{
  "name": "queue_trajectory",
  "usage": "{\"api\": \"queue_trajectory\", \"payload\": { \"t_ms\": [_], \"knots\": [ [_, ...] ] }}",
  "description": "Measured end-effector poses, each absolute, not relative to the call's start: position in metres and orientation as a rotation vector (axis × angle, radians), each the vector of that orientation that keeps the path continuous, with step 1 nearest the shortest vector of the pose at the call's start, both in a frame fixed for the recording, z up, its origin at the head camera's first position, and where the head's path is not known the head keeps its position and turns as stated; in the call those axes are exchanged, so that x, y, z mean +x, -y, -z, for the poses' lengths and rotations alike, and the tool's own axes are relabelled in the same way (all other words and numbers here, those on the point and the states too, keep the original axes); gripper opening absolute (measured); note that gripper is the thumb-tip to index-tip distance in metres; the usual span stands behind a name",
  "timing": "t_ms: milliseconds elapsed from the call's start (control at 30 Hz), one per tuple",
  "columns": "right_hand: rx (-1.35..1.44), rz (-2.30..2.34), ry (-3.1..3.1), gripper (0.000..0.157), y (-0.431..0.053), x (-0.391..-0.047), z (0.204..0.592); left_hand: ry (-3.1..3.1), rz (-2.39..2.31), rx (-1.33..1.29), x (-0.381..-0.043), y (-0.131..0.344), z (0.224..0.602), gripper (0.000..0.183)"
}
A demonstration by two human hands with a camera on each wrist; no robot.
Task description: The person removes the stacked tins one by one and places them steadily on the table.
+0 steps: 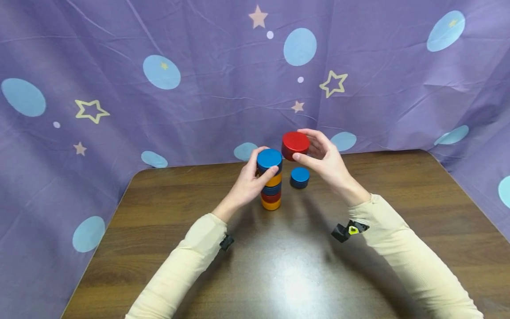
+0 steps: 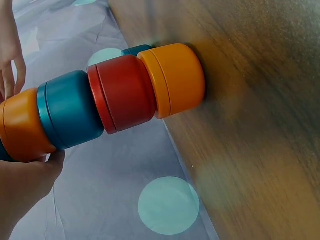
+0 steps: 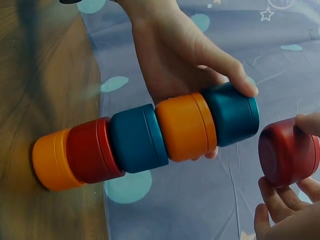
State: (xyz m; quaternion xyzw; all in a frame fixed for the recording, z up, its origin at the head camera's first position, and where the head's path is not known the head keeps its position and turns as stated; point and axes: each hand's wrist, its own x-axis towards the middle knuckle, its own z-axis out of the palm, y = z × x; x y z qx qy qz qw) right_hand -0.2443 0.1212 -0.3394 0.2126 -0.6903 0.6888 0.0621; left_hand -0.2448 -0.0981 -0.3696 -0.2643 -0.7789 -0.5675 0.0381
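Fingers (image 1: 306, 160) pinch one red jar (image 1: 295, 144) (right hand (image 1: 333, 167)) and grip five stacked jars (image 1: 274, 180) (left hand (image 1: 245, 185)).

From my remote station I'm seeing light from above throwing a white glare onto the tabletop (image 1: 292, 279) amid soft-edged shadows, while both wrist views are coming through dimmer and hazier, with faint sheen showing on the stacked canisters (image 3: 137, 139).

Brown wood-grain table (image 1: 171, 195), rounded at its far corners.
On it stand a stack (image 1: 272, 189), its orange jar (image 1: 271, 205) lowest, and, just beside, a single blue jar (image 1: 299, 178).
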Motion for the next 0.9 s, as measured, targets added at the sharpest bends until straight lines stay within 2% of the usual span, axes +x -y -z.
{"api": "queue_trajectory", "payload": {
  "t_ms": [900],
  "knots": [
    [0.529,-2.019,2.177,0.056,-0.148,-0.251,0.367,2.402,1.714,-0.800,-0.243,0.100,0.368,0.051]
  ]
}}
